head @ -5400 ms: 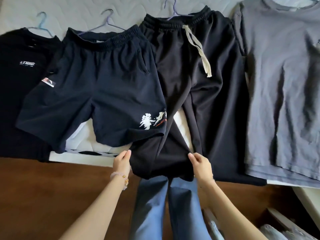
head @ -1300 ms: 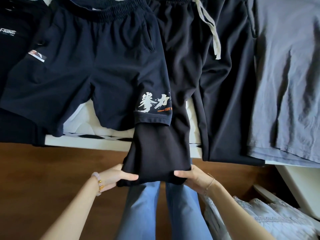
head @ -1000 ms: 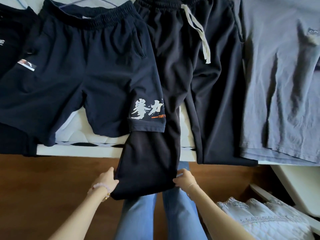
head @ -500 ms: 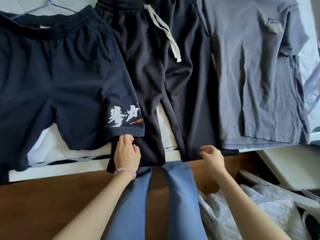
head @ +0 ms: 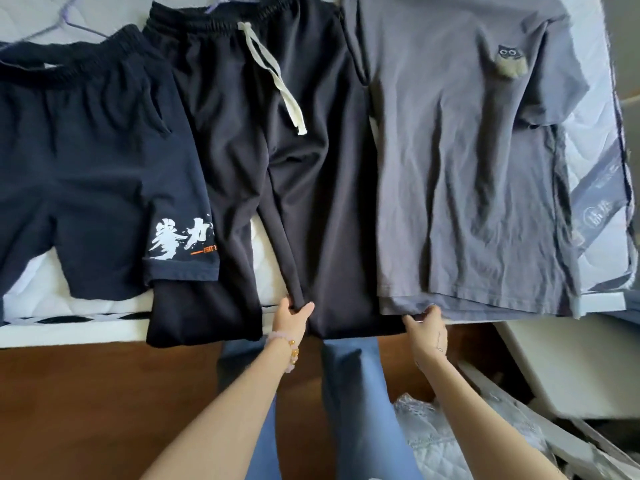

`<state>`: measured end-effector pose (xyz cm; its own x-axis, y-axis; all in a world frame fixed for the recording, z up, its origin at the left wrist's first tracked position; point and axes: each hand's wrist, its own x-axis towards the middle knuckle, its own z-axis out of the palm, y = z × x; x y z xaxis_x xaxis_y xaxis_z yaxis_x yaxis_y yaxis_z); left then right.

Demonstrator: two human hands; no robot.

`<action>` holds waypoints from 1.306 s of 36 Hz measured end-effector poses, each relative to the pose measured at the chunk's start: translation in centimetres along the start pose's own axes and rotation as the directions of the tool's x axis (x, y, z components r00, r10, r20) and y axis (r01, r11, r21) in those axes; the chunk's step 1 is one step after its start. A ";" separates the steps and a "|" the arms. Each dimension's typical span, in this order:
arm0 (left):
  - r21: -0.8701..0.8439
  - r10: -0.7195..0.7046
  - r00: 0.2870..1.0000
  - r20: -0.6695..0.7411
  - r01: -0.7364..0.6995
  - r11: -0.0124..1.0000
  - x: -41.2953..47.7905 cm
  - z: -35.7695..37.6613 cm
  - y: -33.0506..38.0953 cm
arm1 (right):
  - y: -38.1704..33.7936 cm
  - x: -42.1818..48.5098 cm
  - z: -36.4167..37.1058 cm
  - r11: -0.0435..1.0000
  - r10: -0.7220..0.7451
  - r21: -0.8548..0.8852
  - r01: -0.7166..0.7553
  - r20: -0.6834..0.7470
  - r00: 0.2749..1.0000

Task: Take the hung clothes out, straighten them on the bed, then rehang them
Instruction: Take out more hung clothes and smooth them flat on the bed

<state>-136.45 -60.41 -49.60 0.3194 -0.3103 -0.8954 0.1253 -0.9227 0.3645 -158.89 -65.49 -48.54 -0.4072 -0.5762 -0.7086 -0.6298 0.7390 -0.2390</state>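
Black drawstring trousers (head: 277,161) lie flat on the bed (head: 41,320), legs hanging over its near edge. My left hand (head: 290,315) pinches the inner hem edge of the right trouser leg. My right hand (head: 425,323) grips that leg's outer hem corner, just under the hem of a grey T-shirt (head: 467,168) with an owl patch. Navy shorts (head: 93,168) with white lettering lie to the left, overlapping the left trouser leg. A pale hanger (head: 65,19) shows above the shorts.
Brown wooden floor (head: 86,410) runs along the bed's near side. My blue-trousered legs (head: 346,393) stand against the bed. A quilted pale cloth (head: 436,441) lies on the floor at lower right beside a white furniture edge (head: 561,368).
Both hands left the left trouser leg and shifted right to the right leg's hem. The view has swung right, so the black shirt at far left is out of sight.
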 end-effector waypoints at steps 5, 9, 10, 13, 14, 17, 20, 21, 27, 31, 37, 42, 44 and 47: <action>-0.196 -0.065 0.997 -0.051 0.054 0.979 -1.5 -0.5 0.3 | -0.7 0.5 -0.9 0.998 -0.064 0.013 0.062 0.194 0.979; -0.381 -0.080 0.993 -0.091 0.040 0.924 -2.8 -2.3 0.3 | -0.1 0.3 -1.6 0.992 -0.125 0.029 0.122 0.312 0.942; -0.389 -0.083 0.993 -0.086 0.043 0.920 -3.1 -2.8 0.2 | 0.2 0.1 -1.7 0.989 -0.145 0.018 0.149 0.356 0.923; -0.264 -0.120 0.987 -0.103 0.090 0.960 -3.0 -4.2 -1.4 | 1.5 -0.5 -1.7 0.980 -0.149 -0.046 0.194 0.474 0.868; -0.184 -0.125 0.986 -0.108 0.103 0.977 -2.6 -4.5 -2.1 | 2.0 -0.7 -1.6 0.976 -0.148 -0.068 0.206 0.486 0.861; 0.002 -0.133 0.988 -0.083 0.133 0.991 -1.3 -4.3 -3.3 | 3.0 -1.4 -1.3 0.968 -0.104 -0.161 0.195 0.449 0.888; 0.033 -0.165 0.986 -0.039 0.166 0.986 -0.2 -3.5 -3.6 | 3.1 -1.9 -1.4 0.973 -0.050 -0.189 0.132 0.384 0.922; 0.054 -0.167 0.985 -0.053 0.170 0.984 0.6 -3.4 -4.2 | 3.1 -1.8 -1.4 0.972 -0.040 -0.201 0.124 0.377 0.925; 0.311 -0.135 0.953 -0.270 0.219 0.925 -1.1 -2.3 -1.4 | 2.7 -0.8 -1.9 0.954 0.008 -0.277 0.110 0.393 0.920; 0.387 0.061 0.863 -0.501 0.161 0.908 -2.4 -1.4 0.4 | 1.5 -0.1 -4.1 0.982 -0.005 -0.183 0.052 0.251 0.968; 0.440 0.316 0.862 -0.396 -0.124 0.889 -3.0 1.9 3.7 | 1.2 3.8 -8.7 0.996 -0.048 -0.071 0.055 0.092 0.995; 0.323 0.318 0.935 -0.159 -0.255 0.912 -2.0 7.0 7.3 | 1.3 8.1 -14.0 0.998 -0.055 0.002 0.055 -0.015 0.998; 0.269 0.254 0.959 -0.127 -0.214 0.939 -1.7 9.0 8.7 | 1.5 10.0 -16.1 0.998 -0.066 0.005 0.066 -0.057 0.996; 0.230 0.142 0.985 -0.101 -0.116 0.966 -1.4 11.5 9.7 | 1.9 12.4 -19.3 0.997 -0.074 -0.005 0.074 -0.085 0.994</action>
<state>-146.49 -71.57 -47.77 0.4269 -0.4137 -0.8041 -0.1320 -0.9082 0.3971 -177.93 -77.94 -44.97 -0.4142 -0.6569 -0.6301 -0.6618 0.6926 -0.2870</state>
